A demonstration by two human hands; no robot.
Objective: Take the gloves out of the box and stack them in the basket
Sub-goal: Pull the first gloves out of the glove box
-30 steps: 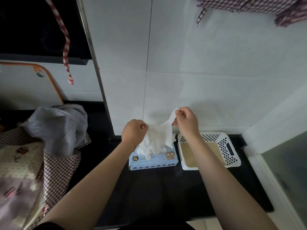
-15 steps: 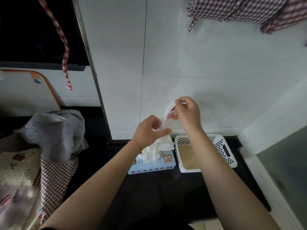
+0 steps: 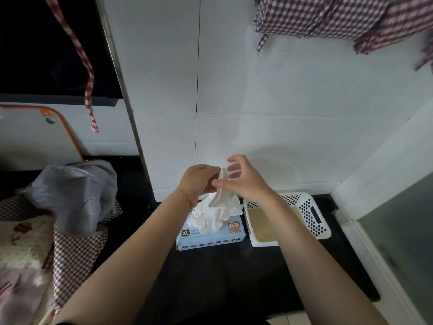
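**Mid-pull: one glove held above the box, basket not yet loaded**

Currently a single white glove point(image 3: 220, 195) is held up just above the box point(image 3: 210, 233), its lower end trailing into the heap of gloves point(image 3: 210, 216) bulging from the box opening. The glove is pinched near its top by the left hand point(image 3: 199, 181), fingers curled round it. The right hand point(image 3: 243, 181) is seen just right of the glove with fingers spread and relaxed; contact looks light at most, no grip is shown. The basket point(image 3: 314, 216), touching or just right of the box, holds only a tan liner, no gloves visible. Box and basket sit on a dark counter point(image 3: 222, 277).

Step judged: separating one glove from the heap. Next move likely calls for freeing it fully, flattening it, then carrying it right of the box into the basket.
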